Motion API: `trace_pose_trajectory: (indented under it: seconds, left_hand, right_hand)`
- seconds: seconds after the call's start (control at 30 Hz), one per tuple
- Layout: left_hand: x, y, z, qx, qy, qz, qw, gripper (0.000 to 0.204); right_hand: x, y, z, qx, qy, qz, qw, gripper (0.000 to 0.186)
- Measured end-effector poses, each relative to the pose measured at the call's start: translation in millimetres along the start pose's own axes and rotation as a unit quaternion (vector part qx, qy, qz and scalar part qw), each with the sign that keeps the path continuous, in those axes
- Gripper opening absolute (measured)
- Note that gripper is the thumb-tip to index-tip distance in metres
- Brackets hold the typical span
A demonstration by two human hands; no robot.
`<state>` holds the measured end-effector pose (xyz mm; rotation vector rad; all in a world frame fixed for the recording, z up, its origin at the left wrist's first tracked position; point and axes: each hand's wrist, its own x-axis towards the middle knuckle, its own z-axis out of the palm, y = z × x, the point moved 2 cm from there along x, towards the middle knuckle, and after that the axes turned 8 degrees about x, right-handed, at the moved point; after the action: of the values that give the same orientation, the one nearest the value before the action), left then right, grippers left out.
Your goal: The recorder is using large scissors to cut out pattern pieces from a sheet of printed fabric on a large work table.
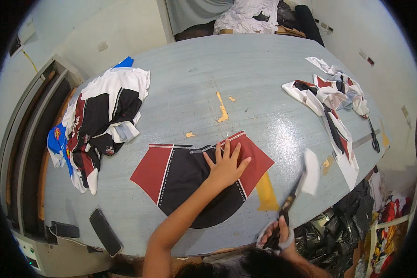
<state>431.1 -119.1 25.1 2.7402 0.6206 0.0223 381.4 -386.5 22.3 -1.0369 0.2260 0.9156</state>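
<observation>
A cut fabric piece (185,185), black in the middle with dark red sides and thin white lettered stripes, lies in front of me on the table. My left hand (225,166) rests on its upper right part, fingers spread, and the cloth is rumpled beside the fingertips. Off the cloth to the right, near the table's front edge, my right hand (277,234) is closed round the handles of dark scissors (289,200). The blades point away from me. A white scrap (311,172) hangs at their tips, partly blurred; whether the blades pinch it I cannot tell.
The grey table (171,83) has peeled yellowish patches. A garment-fabric pile (106,111) lies at left, fabric offcuts (331,99) at right beside other black scissors (374,136). A phone (105,231) lies near the front left edge. Black plastic bags (338,222) stand below the right edge.
</observation>
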Motion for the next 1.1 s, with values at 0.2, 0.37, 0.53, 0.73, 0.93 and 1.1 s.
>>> trace_pose_trajectory:
  seconds: [0.2, 0.37, 0.53, 0.73, 0.93, 1.1]
  left_hand:
    - [-9, -19, -60, 0.043, -0.107, -0.029, 0.993, 0.086]
    - [-43, -52, -70, 0.052, -0.079, -0.205, 0.974, 0.093]
    - [-85, -24, -42, 0.206, -0.057, -0.107, 0.971, 0.078]
    - [-82, -16, -29, -0.063, 0.125, 0.102, 0.985, 0.036]
    - [-73, -12, -103, -0.296, 0.158, 0.072, 0.939, 0.051]
    - [-96, -1, -173, -0.465, 0.138, 0.109, 0.867, 0.040]
  right_hand:
    - [1, 79, -66, 0.259, -0.097, -0.168, 0.946, 0.036]
    - [8, 45, -37, 0.231, -0.186, -0.194, 0.935, 0.032]
    - [32, 24, -54, 0.131, -0.186, -0.249, 0.941, 0.034]
    - [47, -55, -24, -0.075, -0.022, -0.226, 0.971, 0.050]
    - [55, -81, -41, -0.068, -0.024, -0.129, 0.989, 0.041]
    - [83, -82, -79, -0.214, -0.003, -0.135, 0.967, 0.044]
